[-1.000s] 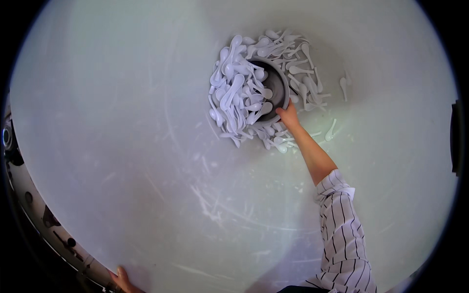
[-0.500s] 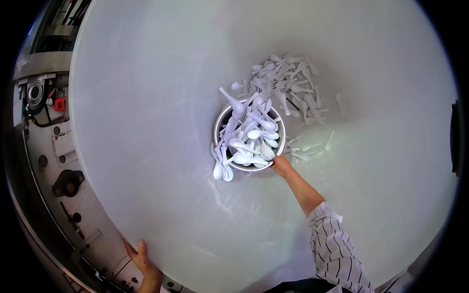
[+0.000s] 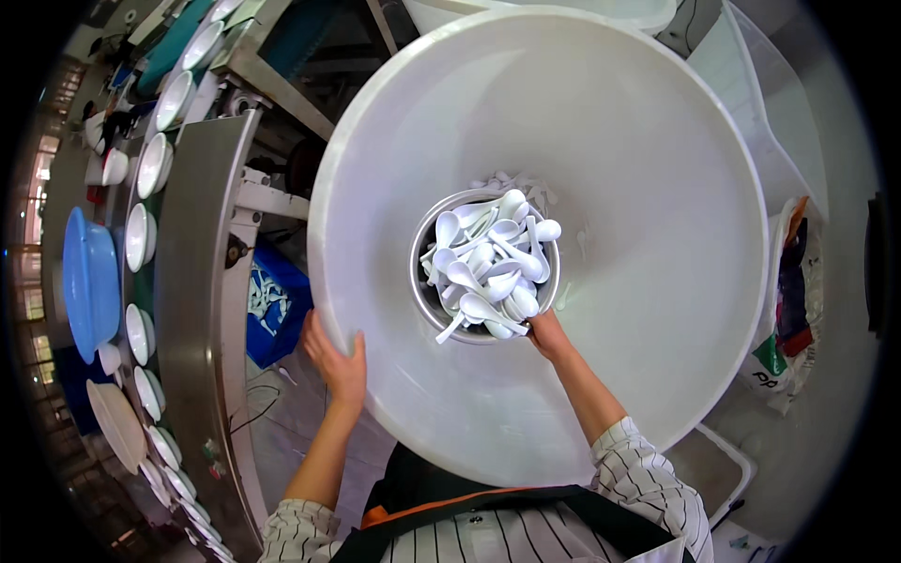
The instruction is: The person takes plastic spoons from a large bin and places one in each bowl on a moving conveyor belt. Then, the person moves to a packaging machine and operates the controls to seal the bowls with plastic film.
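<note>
A round metal bowl (image 3: 419, 298), heaped with white soup spoons (image 3: 493, 258), hangs inside a large, deep white tub (image 3: 676, 281). My right hand (image 3: 547, 335) is closed on the bowl's near right edge; some of its fingers are hidden by the bowl. At the tub's left rim, my left hand (image 3: 336, 361) grips with the thumb inside and the fingers outside. More white spoons (image 3: 537, 188) lie at the bottom of the tub, partly covered from sight by the bowl.
Left of the tub runs a metal-edged conveyor (image 3: 192, 281) with a row of white bowls (image 3: 141, 236). A blue basin (image 3: 91, 281) stands beyond it. On the floor, a blue crate (image 3: 272, 324) holds spoons. White sacks (image 3: 793, 310) stand at the right.
The spoon-filled bowl has come up from the pile, and my view has drawn back, showing the whole tub rim. Spoons that hung over the bowl's left side are no longer there.
</note>
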{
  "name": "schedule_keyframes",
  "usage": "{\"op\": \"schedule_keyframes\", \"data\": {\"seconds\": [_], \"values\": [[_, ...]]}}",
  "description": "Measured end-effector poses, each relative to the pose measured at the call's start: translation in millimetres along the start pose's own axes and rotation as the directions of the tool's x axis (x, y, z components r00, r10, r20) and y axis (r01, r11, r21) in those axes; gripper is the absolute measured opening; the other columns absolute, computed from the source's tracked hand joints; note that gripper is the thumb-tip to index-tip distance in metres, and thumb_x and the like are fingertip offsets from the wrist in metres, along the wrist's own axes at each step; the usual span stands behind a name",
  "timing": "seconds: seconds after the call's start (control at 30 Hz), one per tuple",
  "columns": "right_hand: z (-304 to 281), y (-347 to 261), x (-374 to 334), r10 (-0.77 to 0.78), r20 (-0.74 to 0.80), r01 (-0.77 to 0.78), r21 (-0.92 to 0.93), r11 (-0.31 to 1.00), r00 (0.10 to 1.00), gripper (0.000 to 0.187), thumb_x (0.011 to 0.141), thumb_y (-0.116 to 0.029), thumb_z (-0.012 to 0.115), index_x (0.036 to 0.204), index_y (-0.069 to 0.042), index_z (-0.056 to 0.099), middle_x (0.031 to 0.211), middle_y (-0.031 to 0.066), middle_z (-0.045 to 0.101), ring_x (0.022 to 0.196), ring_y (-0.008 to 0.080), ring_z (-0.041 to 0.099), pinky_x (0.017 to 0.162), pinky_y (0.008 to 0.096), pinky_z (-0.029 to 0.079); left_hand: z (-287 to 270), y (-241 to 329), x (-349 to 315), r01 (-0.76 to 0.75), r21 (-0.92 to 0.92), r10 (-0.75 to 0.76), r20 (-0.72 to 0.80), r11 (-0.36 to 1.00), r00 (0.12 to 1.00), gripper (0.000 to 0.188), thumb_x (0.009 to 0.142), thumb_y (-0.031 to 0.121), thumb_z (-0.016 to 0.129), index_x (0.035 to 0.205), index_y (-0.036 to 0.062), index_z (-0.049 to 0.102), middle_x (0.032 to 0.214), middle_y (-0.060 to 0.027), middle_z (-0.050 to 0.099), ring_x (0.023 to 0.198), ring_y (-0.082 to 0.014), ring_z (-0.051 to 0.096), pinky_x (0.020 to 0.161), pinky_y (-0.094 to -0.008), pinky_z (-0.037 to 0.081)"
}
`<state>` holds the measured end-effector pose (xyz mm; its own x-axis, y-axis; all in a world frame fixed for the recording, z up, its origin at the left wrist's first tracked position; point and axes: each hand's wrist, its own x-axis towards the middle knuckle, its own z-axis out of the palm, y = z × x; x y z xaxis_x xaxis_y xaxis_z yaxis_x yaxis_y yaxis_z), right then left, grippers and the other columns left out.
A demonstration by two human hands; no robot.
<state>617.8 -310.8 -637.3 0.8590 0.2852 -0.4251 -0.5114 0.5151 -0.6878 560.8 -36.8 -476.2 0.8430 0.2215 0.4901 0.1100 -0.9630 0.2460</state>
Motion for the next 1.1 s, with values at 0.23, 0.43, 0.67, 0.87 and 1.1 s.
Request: {"op": "schedule_keyframes", "data": {"seconds": [0.23, 0.43, 0.67, 0.87, 1.1], "values": [[41, -50, -67, -0.073, 0.068, 0.082, -0.141, 0.987, 0.995, 0.054, 0.078, -0.033, 0.061, 0.121, -0.007, 0.040, 0.094, 0.0027, 0.056, 0.073, 0.0084, 0.056, 0.056, 0.0219, 0.046, -28, 77, 91, -0.742, -0.165, 0.743, 0.340, 0.650, 0.576, 0.033, 0.067, -0.001, 0.054, 0.100, 0.0020, 0.054, 0.120, -0.0139, 0.045, 0.114, -0.0302, 0.039, 0.094, -0.0417, 0.032], [64, -62, -90, 0.008, 0.227, 0.043, -0.220, 0.974, 0.974, 0.049, 0.081, -0.023, 0.060, 0.121, -0.002, 0.042, 0.110, 0.0085, 0.053, 0.095, 0.0162, 0.055, 0.078, 0.0302, 0.048, -60, 48, 93, -0.910, -0.194, 0.894, 0.346, 0.366, 0.285, 0.006, 0.067, 0.010, 0.052, 0.072, 0.0063, 0.055, 0.101, -0.0114, 0.052, 0.098, -0.0232, 0.048, 0.084, -0.0345, 0.038], [101, -66, -98, -0.015, 0.359, 0.100, -0.221, 0.970, 0.933, 0.047, 0.082, -0.019, 0.057, 0.122, -0.001, 0.040, 0.116, 0.0099, 0.050, 0.103, 0.0212, 0.052, 0.086, 0.0354, 0.046, -100, 23, 94, -0.978, -0.156, 0.985, 0.122, 0.140, 0.121, 0.007, 0.066, 0.012, 0.055, 0.065, 0.0072, 0.050, 0.072, -0.0034, 0.052, 0.072, -0.0188, 0.051, 0.063, -0.0291, 0.040], [216, -93, -107, 0.055, 0.403, 0.131, -0.420, 0.898, 0.913, 0.046, 0.083, -0.020, 0.054, 0.122, 0.000, 0.040, 0.113, 0.0124, 0.051, 0.100, 0.0224, 0.054, 0.084, 0.0363, 0.047, -207, -55, 89, -0.876, -0.060, 0.875, -0.058, 0.478, 0.481, 0.015, 0.068, 0.010, 0.055, 0.082, 0.0061, 0.053, 0.069, -0.0030, 0.049, 0.066, -0.0188, 0.051, 0.056, -0.0299, 0.042], [347, -73, -79, 0.300, 0.424, 0.041, -0.630, 0.776, 0.855, 0.053, 0.080, -0.028, 0.061, 0.119, 0.002, 0.042, 0.112, 0.0119, 0.052, 0.097, 0.0201, 0.055, 0.083, 0.0328, 0.047, -293, -196, 76, -0.069, -0.636, 0.137, 0.058, 0.768, 0.989, 0.021, 0.080, 0.011, 0.059, 0.099, 0.0025, 0.053, 0.079, -0.0058, 0.058, 0.070, -0.0130, 0.056, 0.061, -0.0256, 0.044]]}}
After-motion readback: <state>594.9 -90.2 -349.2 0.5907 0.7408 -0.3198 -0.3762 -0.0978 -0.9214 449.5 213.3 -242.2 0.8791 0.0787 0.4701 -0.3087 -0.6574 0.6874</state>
